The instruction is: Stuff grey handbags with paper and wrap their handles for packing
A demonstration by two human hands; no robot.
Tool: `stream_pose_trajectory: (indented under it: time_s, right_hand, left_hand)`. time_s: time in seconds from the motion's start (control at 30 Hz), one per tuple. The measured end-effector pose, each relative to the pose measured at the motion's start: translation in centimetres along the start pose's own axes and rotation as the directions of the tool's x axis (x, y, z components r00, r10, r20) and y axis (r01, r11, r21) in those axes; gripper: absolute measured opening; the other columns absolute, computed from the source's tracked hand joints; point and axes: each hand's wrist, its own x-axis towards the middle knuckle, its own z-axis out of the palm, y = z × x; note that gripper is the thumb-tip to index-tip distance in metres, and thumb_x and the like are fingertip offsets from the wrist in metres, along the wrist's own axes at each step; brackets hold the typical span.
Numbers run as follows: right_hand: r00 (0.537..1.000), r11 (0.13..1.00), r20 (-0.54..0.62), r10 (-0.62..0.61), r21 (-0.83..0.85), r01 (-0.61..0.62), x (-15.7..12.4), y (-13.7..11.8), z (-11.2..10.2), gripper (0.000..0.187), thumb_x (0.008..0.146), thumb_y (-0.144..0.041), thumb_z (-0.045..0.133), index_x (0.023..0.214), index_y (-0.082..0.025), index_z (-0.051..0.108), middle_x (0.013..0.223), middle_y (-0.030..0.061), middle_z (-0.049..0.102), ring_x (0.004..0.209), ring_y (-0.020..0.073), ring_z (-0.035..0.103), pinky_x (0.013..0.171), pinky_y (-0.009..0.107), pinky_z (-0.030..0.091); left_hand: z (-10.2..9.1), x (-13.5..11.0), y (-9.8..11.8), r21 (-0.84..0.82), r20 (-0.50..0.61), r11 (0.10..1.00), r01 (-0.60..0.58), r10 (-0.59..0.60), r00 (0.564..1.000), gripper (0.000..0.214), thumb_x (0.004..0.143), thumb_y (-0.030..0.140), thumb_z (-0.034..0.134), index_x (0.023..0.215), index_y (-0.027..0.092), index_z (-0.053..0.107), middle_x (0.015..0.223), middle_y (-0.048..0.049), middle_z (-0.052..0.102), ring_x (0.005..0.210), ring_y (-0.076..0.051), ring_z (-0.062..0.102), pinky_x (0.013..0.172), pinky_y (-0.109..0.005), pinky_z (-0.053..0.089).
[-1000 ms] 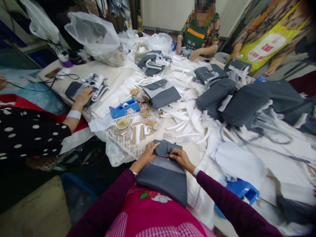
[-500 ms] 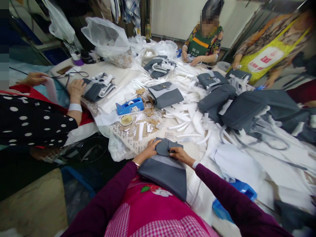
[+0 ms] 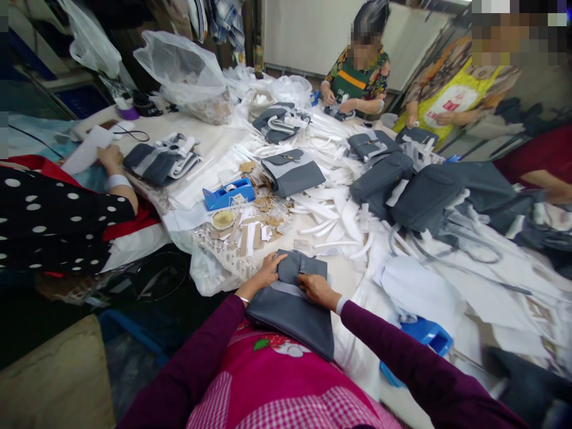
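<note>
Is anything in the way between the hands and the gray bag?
Nothing visible: the left hand and the right hand both rest directly on the gray bag.

Long plum knit sleeves [image 3: 187, 351], magenta apron [image 3: 286, 351] with strawberry print [image 3: 273, 348] and pink gingham panels [image 3: 277, 405], thin silver bracelet [image 3: 243, 300] on left wrist [image 3: 245, 295], white cuff [image 3: 341, 305] on right wrist [image 3: 335, 302]

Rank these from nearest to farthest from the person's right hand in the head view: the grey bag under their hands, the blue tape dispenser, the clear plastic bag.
1. Grey fabric bag: directly under the right hand, touching it.
2. Blue tape dispenser: ahead and to the left.
3. Clear plastic bag: far ahead, towards the back left.
</note>
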Motion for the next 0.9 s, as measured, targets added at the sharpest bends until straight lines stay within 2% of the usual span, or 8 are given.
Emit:
stream_pose_trajectory:
  time_s: [0.27, 0.43, 0.53, 0.6, 0.67, 0.77, 0.83, 0.9]
  right_hand:
    - [0.985, 0.978, 0.152, -0.084, -0.177, 0.110, 1.1, -1.7, -0.8, 0.030, 0.081, -0.009, 0.046, 0.108, -0.015, 0.056, 0.096, 0.0153, 0.068, 0.084, 0.0257, 0.065, 0.070, 0.032, 0.045]
    - [0.976, 0.969, 0.200, -0.090, -0.209, 0.132, 2.1, -2.7, -0.4, 0.028, 0.085, -0.011, 0.040, 0.110, -0.011, 0.053, 0.099, 0.0190, 0.065, 0.086, 0.0267, 0.064, 0.070, 0.035, 0.048]
    - [0.977, 0.970, 0.196, -0.086, -0.205, 0.127, 2.2, -3.0, -0.3, 0.028, 0.085, -0.012, 0.041, 0.110, -0.010, 0.052, 0.101, 0.0198, 0.064, 0.087, 0.0269, 0.063, 0.070, 0.036, 0.049]
    - [0.982, 0.974, 0.172, -0.083, -0.192, 0.116, 2.0, -3.0, -0.2, 0.027, 0.085, -0.013, 0.042, 0.110, -0.010, 0.052, 0.101, 0.0196, 0.064, 0.087, 0.0273, 0.063, 0.070, 0.037, 0.049]
    - [0.988, 0.980, 0.131, -0.078, -0.171, 0.100, 1.8, -3.0, -0.1, 0.027, 0.087, -0.013, 0.039, 0.110, -0.011, 0.053, 0.100, 0.0196, 0.064, 0.086, 0.0273, 0.063, 0.070, 0.038, 0.049]
    - [0.997, 0.990, 0.047, -0.067, -0.117, 0.072, 1.3, -2.6, -0.3, 0.029, 0.088, -0.013, 0.040, 0.114, -0.011, 0.052, 0.104, 0.0187, 0.064, 0.085, 0.0253, 0.063, 0.071, 0.037, 0.049]
    - [0.997, 0.995, -0.005, -0.071, -0.070, 0.071, 0.5, -2.0, -0.5, 0.030, 0.085, -0.017, 0.049, 0.115, -0.013, 0.052, 0.105, 0.0150, 0.064, 0.088, 0.0235, 0.062, 0.074, 0.035, 0.048]
    - [0.987, 0.995, -0.155, -0.034, 0.085, 0.048, -1.3, -1.1, -0.2, 0.027, 0.084, -0.021, 0.054, 0.111, -0.017, 0.054, 0.104, 0.0102, 0.064, 0.094, 0.0218, 0.060, 0.080, 0.033, 0.047]
  left_hand:
    - [0.1, 0.0, -0.2, -0.041, -0.035, 0.999, -0.016, 0.014, 0.999, 0.072, 0.068, 0.005, 0.046, 0.137, 0.023, 0.041, 0.142, -0.0099, 0.028, 0.135, -0.028, 0.024, 0.116, -0.049, 0.018]
    - [0.2, 0.3, -0.9, -0.087, -0.037, 0.996, 0.003, -0.006, 0.999, 0.070, 0.068, 0.003, 0.041, 0.136, 0.022, 0.041, 0.143, -0.0097, 0.027, 0.136, -0.026, 0.023, 0.116, -0.048, 0.017]
    - [-0.2, 0.7, -0.2, -0.071, -0.054, 0.997, 0.038, -0.042, 0.998, 0.068, 0.067, 0.001, 0.040, 0.133, 0.018, 0.046, 0.143, -0.0118, 0.026, 0.136, -0.029, 0.022, 0.115, -0.052, 0.017]
    - [-0.2, 1.1, 1.0, -0.039, -0.107, 0.998, 0.053, -0.057, 0.993, 0.065, 0.067, -0.001, 0.039, 0.129, 0.017, 0.050, 0.144, -0.0115, 0.023, 0.137, -0.032, 0.016, 0.114, -0.057, 0.014]
    - [0.2, 1.6, 2.6, -0.016, -0.111, 1.000, 0.015, -0.017, 0.994, 0.062, 0.068, -0.001, 0.037, 0.124, 0.019, 0.054, 0.141, -0.0098, 0.028, 0.135, -0.032, 0.018, 0.113, -0.057, 0.015]
    - [1.6, 2.1, 4.4, -0.022, 0.037, 0.994, -0.103, 0.104, 0.994, 0.056, 0.069, 0.000, 0.037, 0.116, 0.020, 0.060, 0.118, -0.0083, 0.048, 0.116, -0.024, 0.043, 0.107, -0.046, 0.034]
    - [2.5, 2.1, 4.8, -0.024, 0.110, 0.990, -0.141, 0.143, 0.984, 0.055, 0.069, 0.000, 0.037, 0.115, 0.020, 0.060, 0.106, -0.0071, 0.051, 0.102, -0.020, 0.050, 0.100, -0.039, 0.043]
    - [2.9, 1.9, 4.7, -0.023, 0.135, 0.988, -0.151, 0.152, 0.979, 0.058, 0.068, -0.002, 0.036, 0.119, 0.018, 0.057, 0.107, -0.0075, 0.048, 0.099, -0.019, 0.051, 0.098, -0.038, 0.044]
